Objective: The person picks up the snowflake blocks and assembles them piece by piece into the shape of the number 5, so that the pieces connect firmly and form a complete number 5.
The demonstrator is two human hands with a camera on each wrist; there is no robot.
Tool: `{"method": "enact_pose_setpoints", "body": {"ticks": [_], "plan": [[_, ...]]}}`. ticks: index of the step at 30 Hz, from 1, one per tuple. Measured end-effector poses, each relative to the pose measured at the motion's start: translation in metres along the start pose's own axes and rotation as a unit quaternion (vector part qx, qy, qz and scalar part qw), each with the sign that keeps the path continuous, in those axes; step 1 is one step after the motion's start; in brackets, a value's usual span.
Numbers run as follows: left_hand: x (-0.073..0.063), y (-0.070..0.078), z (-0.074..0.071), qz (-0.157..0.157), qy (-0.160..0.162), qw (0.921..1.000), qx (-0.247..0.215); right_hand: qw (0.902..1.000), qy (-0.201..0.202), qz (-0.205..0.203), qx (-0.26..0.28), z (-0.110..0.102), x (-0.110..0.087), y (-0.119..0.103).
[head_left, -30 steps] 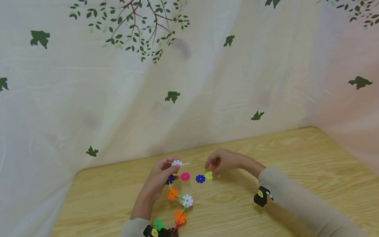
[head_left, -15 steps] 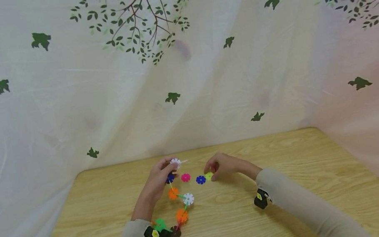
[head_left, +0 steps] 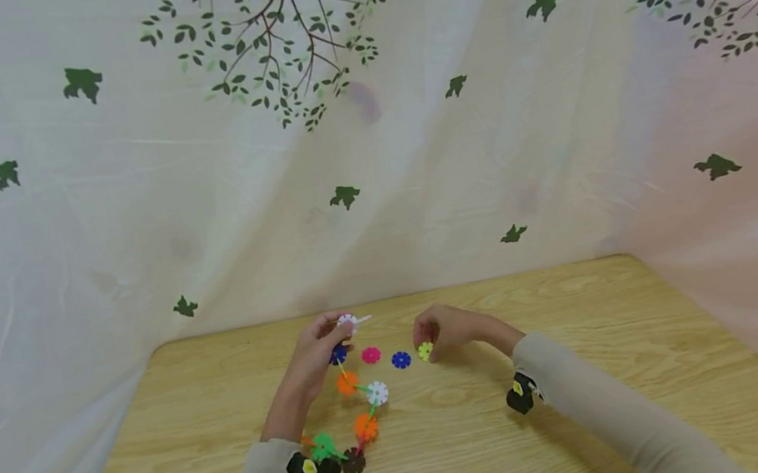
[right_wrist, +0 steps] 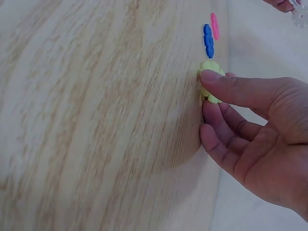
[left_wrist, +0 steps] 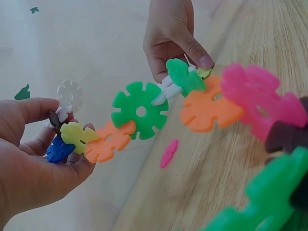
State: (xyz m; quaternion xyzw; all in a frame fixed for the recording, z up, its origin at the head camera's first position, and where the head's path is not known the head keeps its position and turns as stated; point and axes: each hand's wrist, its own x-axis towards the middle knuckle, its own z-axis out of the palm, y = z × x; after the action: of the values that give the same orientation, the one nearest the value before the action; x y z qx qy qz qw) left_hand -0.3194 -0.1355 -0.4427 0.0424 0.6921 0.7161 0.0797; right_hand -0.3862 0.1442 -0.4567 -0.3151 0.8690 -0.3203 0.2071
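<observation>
My left hand (head_left: 308, 363) holds one end of a chain of notched plastic flower discs, near its blue disc (left_wrist: 58, 150) and a white disc (left_wrist: 70, 96). From there the chain runs toward me through yellow, orange (head_left: 347, 383), white (head_left: 377, 393) and green (left_wrist: 140, 110) discs to a dark brown disc (head_left: 353, 461) by the left wrist. Over to the right, my right hand (head_left: 445, 328) pinches a loose yellow-green disc (right_wrist: 211, 66) between thumb and fingers, close over the table. Part of the chain's near end is hidden behind the left wrist camera.
Between the hands, a loose blue disc (head_left: 401, 359) and a pink disc (head_left: 371, 354) lie flat on the wooden table (head_left: 572, 422). A pale cloth backdrop (head_left: 413, 213) with printed leaves and branches hangs behind the table's far edge.
My right hand has taken hold of the yellow-green disc and drawn it slightly right, away from the blue one. The left hand and its chain have shifted slightly.
</observation>
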Motion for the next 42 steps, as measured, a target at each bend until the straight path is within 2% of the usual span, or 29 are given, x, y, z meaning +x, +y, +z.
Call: {"method": "enact_pose_setpoints", "body": {"ticks": [8, 14, 18, 20, 24, 34, 38, 42], "plan": [[0.001, 0.000, 0.000, 0.004, 0.004, 0.9999, -0.011, 0.9979, 0.000, 0.003, 0.065, -0.001, -0.002, 0.000], [0.003, -0.001, 0.000, 0.009, -0.002, 0.9999, -0.009, 0.9924, 0.038, -0.002, 0.117, 0.000, 0.000, -0.003], [0.003, -0.001, 0.000, 0.013, -0.006, 0.9998, -0.011, 0.9813, 0.075, 0.002, 0.177, 0.001, 0.001, -0.012], [0.002, -0.001, 0.000, 0.016, -0.008, 0.9998, -0.012, 0.9736, 0.094, -0.010, 0.208, 0.002, 0.002, -0.017], [0.003, 0.000, -0.001, 0.016, -0.009, 0.9997, -0.015, 0.9600, 0.137, -0.035, 0.242, 0.003, 0.004, -0.030], [0.004, -0.002, -0.002, 0.020, -0.017, 0.9995, -0.016, 0.9202, 0.213, -0.051, 0.324, 0.011, 0.012, -0.049], [0.005, -0.003, -0.003, 0.023, -0.022, 0.9993, -0.019, 0.9140, 0.224, -0.056, 0.333, 0.014, 0.015, -0.053], [0.006, -0.003, -0.004, 0.021, -0.019, 0.9994, -0.022, 0.9129, 0.225, -0.062, 0.335, 0.016, 0.017, -0.056]]}}
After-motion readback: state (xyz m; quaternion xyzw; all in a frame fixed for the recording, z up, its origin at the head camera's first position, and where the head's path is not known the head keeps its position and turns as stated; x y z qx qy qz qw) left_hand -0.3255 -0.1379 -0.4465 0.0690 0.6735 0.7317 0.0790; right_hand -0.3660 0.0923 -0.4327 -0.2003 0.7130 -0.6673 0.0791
